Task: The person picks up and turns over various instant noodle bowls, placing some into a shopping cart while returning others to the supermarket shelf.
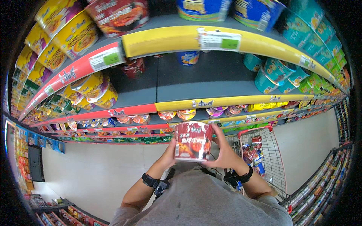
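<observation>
Between my two hands, close to my chest, is a dark red instant noodle tub (193, 142) with a pictured bowl and writing on its side. My left hand (169, 154) grips its left side, fingers mostly hidden behind it. Around the right side my right hand (222, 149) is spread, with a finger near the top rim and another at the bottom edge. Straight ahead, a dark grey shelf (175, 83) holds a blue noodle tub (189, 58) and a dark red tub (134, 67) set far back.
A wire shopping cart (275, 158) with red trim stands at my right, several noodle tubs (250, 153) inside. Yellow tubs (97, 90) are stacked left and teal tubs (271, 75) right. A yellow shelf edge (164, 41) juts out above. Behind me, a low rack (319, 180) flanks the tiled floor (93, 169).
</observation>
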### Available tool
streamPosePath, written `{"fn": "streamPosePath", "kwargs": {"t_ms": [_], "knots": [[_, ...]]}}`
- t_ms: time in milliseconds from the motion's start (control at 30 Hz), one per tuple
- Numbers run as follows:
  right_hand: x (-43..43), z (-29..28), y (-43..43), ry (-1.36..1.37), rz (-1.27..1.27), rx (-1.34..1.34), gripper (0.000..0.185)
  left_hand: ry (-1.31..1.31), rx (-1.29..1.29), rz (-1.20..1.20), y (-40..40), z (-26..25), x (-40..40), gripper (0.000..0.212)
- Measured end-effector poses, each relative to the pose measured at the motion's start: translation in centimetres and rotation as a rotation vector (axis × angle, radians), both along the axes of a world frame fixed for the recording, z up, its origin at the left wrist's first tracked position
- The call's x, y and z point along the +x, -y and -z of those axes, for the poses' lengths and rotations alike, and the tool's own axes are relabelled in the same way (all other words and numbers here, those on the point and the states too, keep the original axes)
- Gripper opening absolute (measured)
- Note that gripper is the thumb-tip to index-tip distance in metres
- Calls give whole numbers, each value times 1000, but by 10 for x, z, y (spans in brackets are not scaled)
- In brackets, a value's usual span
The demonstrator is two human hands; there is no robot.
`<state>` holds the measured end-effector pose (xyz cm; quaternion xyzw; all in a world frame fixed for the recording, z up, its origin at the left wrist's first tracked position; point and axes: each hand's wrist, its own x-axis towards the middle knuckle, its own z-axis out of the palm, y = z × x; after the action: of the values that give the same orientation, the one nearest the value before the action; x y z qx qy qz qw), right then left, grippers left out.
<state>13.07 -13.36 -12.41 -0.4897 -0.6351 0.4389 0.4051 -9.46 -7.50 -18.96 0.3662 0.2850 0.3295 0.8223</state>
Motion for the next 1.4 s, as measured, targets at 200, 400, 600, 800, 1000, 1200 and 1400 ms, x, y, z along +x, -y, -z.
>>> {"fn": "streamPosePath", "kwargs": {"t_ms": [200, 400, 600, 800, 1000, 1200, 1400], "knots": [[73, 66, 30, -486, 159, -168, 100, -261, 480, 86, 17, 0, 51, 105], [130, 87, 71, -557, 268, -191, 98, -407, 433, 223, 30, 1, 119, 96], [170, 96, 118, -642, 498, -135, 90, -371, 461, 391, 38, 20, 187, 87], [184, 125, 172, -489, 809, -233, 84, -578, 420, 534, 49, 37, 250, 79], [172, 128, 213, -627, 675, -467, 96, -537, 733, 819, 44, 14, 326, 68], [159, 134, 239, -836, 800, -397, 90, -480, 731, 1189, 60, 8, 381, 69], [157, 168, 273, -972, 997, -389, 84, -458, 805, 1224, 85, 49, 399, 64]]}}
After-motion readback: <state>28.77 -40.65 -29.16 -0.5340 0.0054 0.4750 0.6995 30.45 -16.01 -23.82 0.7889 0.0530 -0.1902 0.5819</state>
